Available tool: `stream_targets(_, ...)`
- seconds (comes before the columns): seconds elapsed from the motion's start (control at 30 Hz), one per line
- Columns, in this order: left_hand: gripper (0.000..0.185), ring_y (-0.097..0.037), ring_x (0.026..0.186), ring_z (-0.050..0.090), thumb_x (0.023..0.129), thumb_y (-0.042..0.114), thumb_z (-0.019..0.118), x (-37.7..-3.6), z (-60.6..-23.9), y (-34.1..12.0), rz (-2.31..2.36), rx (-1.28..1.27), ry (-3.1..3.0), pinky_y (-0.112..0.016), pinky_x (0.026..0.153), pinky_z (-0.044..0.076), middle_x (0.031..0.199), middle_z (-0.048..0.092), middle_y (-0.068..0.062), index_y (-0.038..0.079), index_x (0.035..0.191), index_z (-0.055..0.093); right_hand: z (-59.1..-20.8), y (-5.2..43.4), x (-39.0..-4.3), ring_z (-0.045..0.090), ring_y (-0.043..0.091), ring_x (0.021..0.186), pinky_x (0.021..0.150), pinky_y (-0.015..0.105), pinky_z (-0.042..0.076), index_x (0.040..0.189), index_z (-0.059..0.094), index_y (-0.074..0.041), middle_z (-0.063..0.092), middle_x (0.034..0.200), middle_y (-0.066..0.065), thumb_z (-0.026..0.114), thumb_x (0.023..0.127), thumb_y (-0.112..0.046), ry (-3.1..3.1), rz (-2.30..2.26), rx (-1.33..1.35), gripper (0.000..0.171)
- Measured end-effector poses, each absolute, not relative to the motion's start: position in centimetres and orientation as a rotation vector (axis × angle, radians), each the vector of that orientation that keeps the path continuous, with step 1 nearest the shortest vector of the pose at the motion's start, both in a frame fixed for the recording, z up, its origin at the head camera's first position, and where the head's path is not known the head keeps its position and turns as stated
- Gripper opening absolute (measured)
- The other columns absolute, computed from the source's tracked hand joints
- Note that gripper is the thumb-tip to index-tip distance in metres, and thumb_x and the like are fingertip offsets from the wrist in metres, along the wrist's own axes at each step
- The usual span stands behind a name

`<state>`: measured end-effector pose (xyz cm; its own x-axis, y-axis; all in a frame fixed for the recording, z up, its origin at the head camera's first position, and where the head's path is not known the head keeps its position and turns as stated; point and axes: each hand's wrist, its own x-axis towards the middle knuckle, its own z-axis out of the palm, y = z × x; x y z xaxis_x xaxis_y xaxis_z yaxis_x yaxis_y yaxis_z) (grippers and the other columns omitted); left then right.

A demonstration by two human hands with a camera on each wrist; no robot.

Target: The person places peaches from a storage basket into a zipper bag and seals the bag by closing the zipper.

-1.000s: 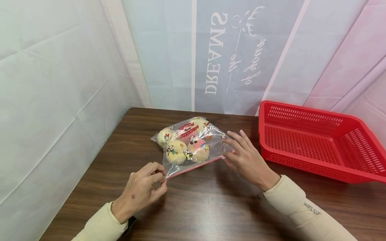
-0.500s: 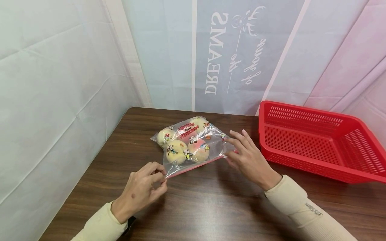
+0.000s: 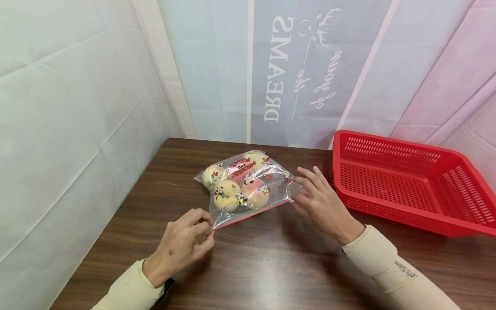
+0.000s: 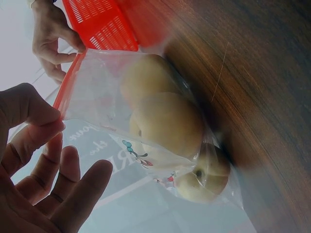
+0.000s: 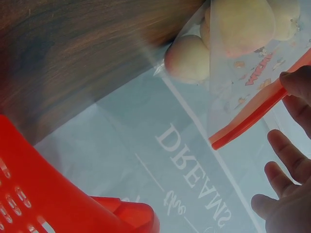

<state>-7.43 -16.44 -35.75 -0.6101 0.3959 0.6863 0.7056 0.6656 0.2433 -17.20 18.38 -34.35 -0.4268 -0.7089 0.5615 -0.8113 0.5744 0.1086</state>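
Observation:
A clear zip bag (image 3: 277,189) printed with cartoon figures lies on the table, several peaches (image 3: 227,196) inside it. Its red zip strip (image 5: 252,116) runs along the edge nearest the person. My left hand (image 3: 184,243) pinches the left corner of that strip between thumb and index finger; in the left wrist view its other fingers spread loosely. Toward the strip's right end, my right hand (image 3: 323,209) pinches the zip with thumb and index finger, the other fingers extended. The mouth edge is held raised, and the peaches rest toward the bag's far side.
A red perforated plastic basket (image 3: 387,214) stands on the right of the brown wood-grain table (image 3: 248,267), close to my right hand. A printed cloth backdrop (image 3: 217,86) hangs behind the table, and a pale cloth wall (image 3: 77,129) borders the left side.
My right hand has slid slightly to the right along the red zip strip. The left hand, the peaches and the basket stay where they were.

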Motion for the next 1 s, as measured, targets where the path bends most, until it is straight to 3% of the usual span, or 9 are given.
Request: stream_targets(1.0,0.021,-0.005,0.070,0.051,0.065,0.001,0.070,-7.57,-35.76,-16.54,-0.676,-0.847,-2.275,-0.008,0.042,0.040,0.091,0.060,0.008,0.019,0.065,0.060,-34.18,19.36,-18.00,0.048,0.045,0.126,0.120,0.061,0.024,0.087,0.075,-0.007,0.063,0.117,0.021,0.092,0.063,-0.004,-2.192,0.243,1.231,0.029)
